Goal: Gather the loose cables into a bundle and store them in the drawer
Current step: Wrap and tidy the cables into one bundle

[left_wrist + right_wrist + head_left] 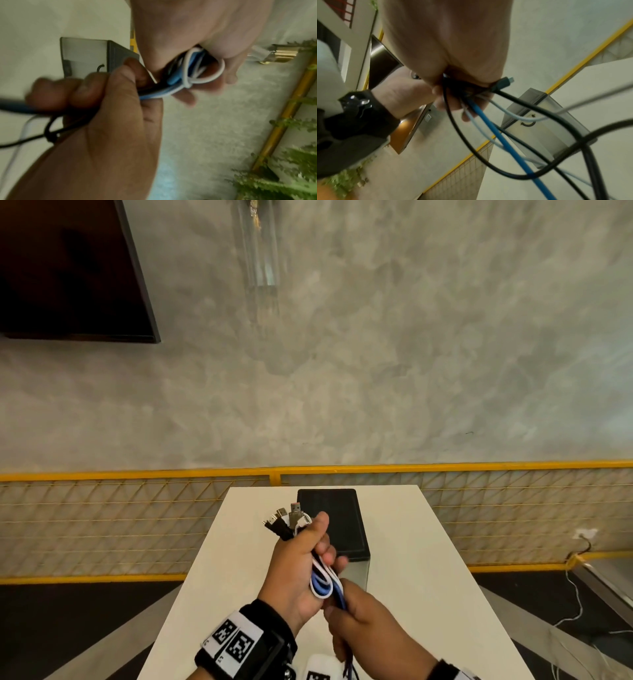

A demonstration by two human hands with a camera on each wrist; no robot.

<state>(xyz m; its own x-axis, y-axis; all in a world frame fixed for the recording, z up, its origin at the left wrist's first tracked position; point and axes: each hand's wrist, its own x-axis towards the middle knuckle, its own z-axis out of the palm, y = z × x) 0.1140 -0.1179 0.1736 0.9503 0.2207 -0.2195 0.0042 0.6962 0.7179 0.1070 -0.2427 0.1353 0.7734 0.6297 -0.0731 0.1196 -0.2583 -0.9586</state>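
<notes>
Above the white worktop (411, 542), the left hand (298, 563) is raised with its fingers (329, 554) clenched round the cables (322, 580), plugs fanning out past the thumb. Just below, the right hand (363, 621) grips the trailing blue, black and white strands; their loose ends run out of frame. Behind the hands sits a dark-lidded box (342, 522), its contents hidden.

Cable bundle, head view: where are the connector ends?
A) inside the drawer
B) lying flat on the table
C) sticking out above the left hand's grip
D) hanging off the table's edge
C: the connector ends fan out above the left hand, which grips the cable bundle over the white table.
</notes>
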